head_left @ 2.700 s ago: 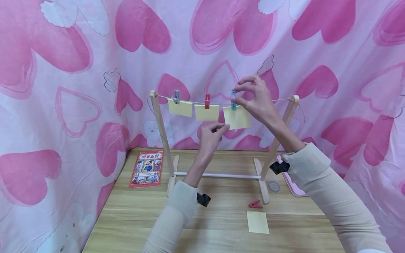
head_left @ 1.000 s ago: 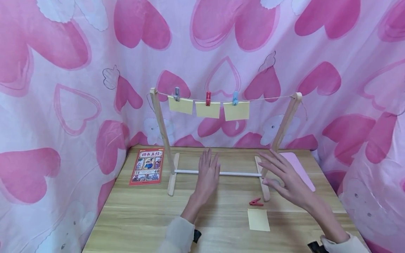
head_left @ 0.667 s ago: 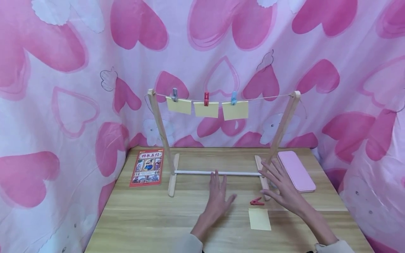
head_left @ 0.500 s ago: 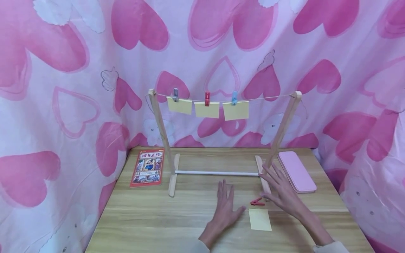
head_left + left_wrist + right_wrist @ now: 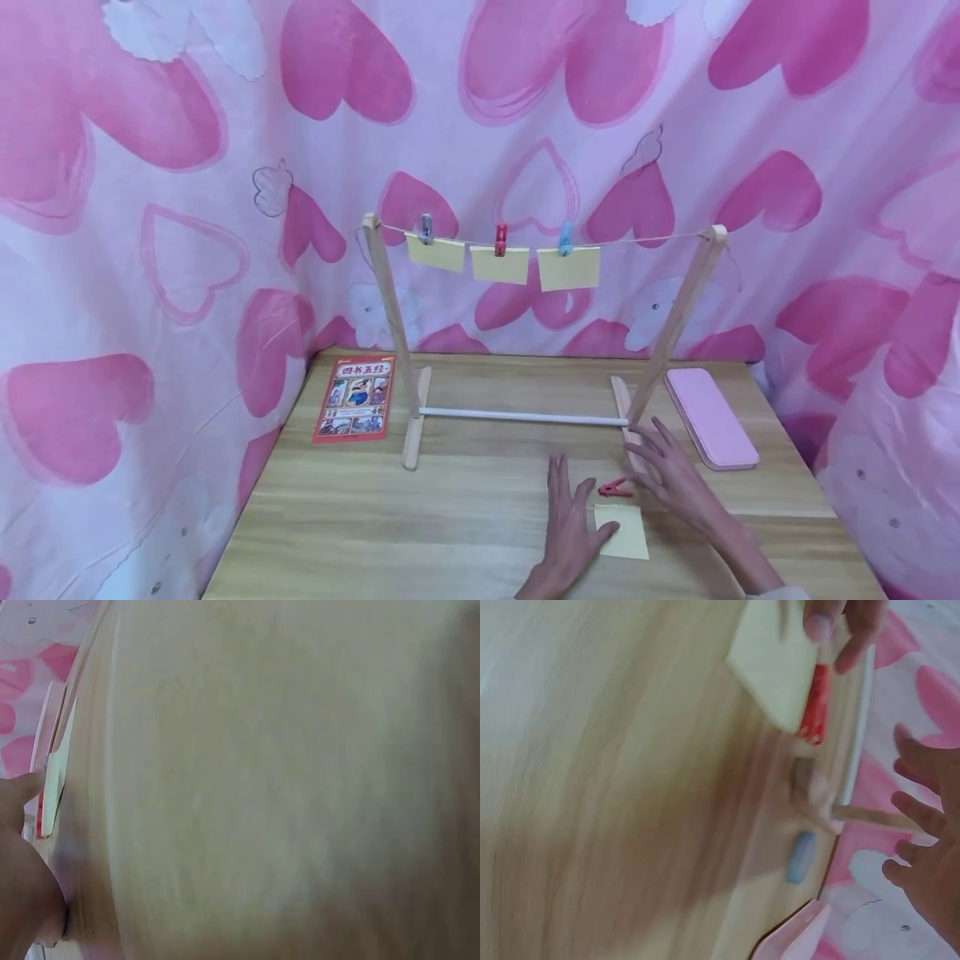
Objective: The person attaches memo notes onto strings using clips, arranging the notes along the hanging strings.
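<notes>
A loose pale-yellow sticky note (image 5: 628,533) lies on the wooden table at the front right. My left hand (image 5: 566,529) is at its left side, fingers extended and thumb over the note; whether the thumb touches it I cannot tell. Just behind the note lies a red clothespin (image 5: 615,488), between my two hands. My right hand (image 5: 675,482) hovers right of the clothespin with its fingers spread, partly covering the stand's right foot. In the right wrist view this hand (image 5: 934,825) holds nothing. Three notes hang from the string under grey (image 5: 427,228), red (image 5: 501,240) and blue (image 5: 566,239) clothespins.
A wooden stand (image 5: 675,325) with a white crossbar (image 5: 525,416) carries the string. A red illustrated booklet (image 5: 355,400) lies at left, a pink case (image 5: 712,418) at right. A bluish oval thing (image 5: 801,857) shows in the right wrist view. Heart-patterned curtain (image 5: 345,58) surrounds the table.
My right hand has let go of the blue clothespin and my left hand of the hanging note's corner. Both came down to the table; the left moved right to the loose note.
</notes>
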`<action>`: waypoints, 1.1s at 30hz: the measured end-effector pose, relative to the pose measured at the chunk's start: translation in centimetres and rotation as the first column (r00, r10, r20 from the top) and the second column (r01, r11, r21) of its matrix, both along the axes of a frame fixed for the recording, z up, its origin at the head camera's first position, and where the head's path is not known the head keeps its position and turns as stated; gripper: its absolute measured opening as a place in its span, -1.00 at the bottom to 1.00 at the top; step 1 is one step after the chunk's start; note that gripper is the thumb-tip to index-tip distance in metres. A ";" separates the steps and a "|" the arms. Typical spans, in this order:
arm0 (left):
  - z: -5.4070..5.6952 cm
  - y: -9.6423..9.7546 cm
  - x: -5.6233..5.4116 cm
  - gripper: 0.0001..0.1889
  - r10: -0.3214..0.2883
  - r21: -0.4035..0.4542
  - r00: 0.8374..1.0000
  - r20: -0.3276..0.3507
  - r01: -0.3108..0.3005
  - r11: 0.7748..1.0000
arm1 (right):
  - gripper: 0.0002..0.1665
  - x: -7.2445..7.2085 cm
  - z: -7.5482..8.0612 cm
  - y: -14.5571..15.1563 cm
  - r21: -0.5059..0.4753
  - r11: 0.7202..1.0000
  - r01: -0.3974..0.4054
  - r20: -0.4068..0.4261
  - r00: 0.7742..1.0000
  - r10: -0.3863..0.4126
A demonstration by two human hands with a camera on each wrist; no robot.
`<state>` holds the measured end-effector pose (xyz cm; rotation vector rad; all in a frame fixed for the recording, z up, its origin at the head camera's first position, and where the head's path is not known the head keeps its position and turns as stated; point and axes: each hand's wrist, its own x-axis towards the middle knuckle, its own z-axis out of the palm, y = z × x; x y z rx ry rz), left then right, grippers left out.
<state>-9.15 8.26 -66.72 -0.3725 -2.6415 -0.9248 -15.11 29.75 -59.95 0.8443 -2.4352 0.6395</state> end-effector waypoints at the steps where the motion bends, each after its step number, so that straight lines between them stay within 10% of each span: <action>1: -0.2 0.3 0.1 -0.25 0.016 -0.033 1.000 -0.020 -0.017 0.999 | -0.35 -0.2 -0.5 0.3 0.024 1.000 0.005 -0.018 1.000 -0.005; 11: -0.3 0.4 0.4 -0.27 0.010 -0.165 1.000 -0.018 -0.013 0.986 | -0.19 -0.2 -2.8 1.0 0.097 0.994 -0.048 -0.020 0.999 0.050; 23: 0.1 -0.2 0.2 -0.56 -0.045 -0.144 0.998 0.039 0.051 0.988 | -0.48 0.8 -3.2 0.0 0.106 0.993 0.050 0.154 0.986 -0.066; 33: -0.3 -0.6 0.0 -0.81 -0.074 -0.118 0.996 -0.045 0.068 0.991 | -0.33 -0.3 -5.0 -0.2 0.096 0.986 -0.139 -0.051 0.988 0.144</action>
